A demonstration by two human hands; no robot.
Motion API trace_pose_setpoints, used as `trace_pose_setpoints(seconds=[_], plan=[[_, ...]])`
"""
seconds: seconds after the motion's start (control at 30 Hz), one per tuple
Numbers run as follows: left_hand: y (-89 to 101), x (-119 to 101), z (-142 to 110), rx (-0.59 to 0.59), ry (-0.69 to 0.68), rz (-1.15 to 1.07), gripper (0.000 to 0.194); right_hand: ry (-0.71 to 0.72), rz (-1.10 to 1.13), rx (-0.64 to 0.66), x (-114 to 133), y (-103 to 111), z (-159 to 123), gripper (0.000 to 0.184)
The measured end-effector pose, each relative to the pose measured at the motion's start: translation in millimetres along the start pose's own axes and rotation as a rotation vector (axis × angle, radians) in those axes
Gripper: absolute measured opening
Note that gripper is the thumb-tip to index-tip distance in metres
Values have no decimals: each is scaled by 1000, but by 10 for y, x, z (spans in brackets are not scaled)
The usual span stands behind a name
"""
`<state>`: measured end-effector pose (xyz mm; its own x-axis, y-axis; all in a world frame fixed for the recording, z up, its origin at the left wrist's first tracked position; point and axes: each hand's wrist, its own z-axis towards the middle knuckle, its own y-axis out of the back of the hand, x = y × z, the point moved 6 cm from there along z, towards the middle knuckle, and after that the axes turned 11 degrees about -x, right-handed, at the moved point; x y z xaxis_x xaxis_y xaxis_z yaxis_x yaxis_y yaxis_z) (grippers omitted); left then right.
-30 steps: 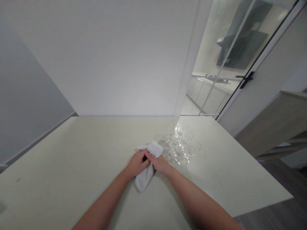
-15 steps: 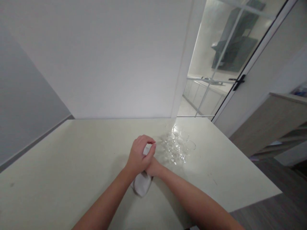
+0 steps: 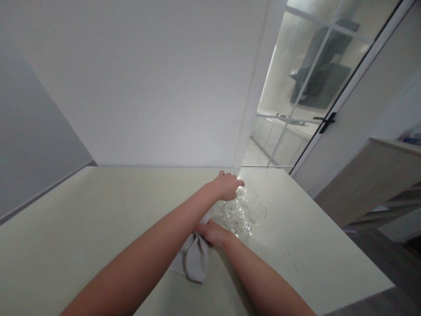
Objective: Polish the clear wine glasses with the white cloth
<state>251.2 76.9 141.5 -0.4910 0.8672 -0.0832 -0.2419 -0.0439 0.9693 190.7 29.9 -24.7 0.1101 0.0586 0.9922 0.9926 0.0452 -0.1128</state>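
My left hand (image 3: 229,186) is stretched out over the back left of a cluster of clear stemmed glasses (image 3: 242,213). Its fingers are loosely bent and apart, and I see nothing held in them; the palm side is hidden. Below it, my right hand (image 3: 215,232) grips a light grey cloth (image 3: 196,259), bunched at the fingers. The lower part of the cloth hangs in folds toward me. My left forearm crosses in front of part of the cloth. How many glasses there are is hard to tell, since they overlap.
The glasses stand on a pale table (image 3: 98,228) set against a white wall panel (image 3: 158,87). Beyond the table's right side are a glass-paned door with a black handle (image 3: 328,123) and a wooden shelf unit (image 3: 371,171).
My left hand has left the cloth and moved away and to the right, over the glasses. My right hand still grips the cloth, which now hangs lower and wider.
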Motion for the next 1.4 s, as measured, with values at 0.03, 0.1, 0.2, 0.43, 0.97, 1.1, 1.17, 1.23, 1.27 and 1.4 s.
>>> trace_pose_setpoints(seconds=[0.03,0.1,0.2,0.43,0.97,1.1,1.17,1.23,1.27,1.4], plan=[[-41,18,15,12,9,5,47,2,36,8,7,-6,-4,34],[-109,58,44,20,26,18,43,-7,119,37,9,-24,-5,33],[-153,130,81,-11,53,31,30,-12,143,49,18,-31,-7,38],[124,601,-154,-73,216,59,21,-118,-69,65,-11,9,-59,44],[785,2191,-2337,-20,784,275,27,-207,95,118,-65,-35,-71,46],[714,2213,-2509,17,802,260,28,-196,77,120,-59,-31,-71,47],[711,2196,-2517,28,801,263,30,-189,68,112,-59,-23,-66,48],[714,2170,-2499,51,793,262,32,-186,68,104,-60,-16,-60,49],[714,2155,-2486,68,785,257,33,-187,69,100,-62,-14,-57,49],[706,2084,-2446,149,770,233,40,-193,65,88,-74,-6,-50,51]])
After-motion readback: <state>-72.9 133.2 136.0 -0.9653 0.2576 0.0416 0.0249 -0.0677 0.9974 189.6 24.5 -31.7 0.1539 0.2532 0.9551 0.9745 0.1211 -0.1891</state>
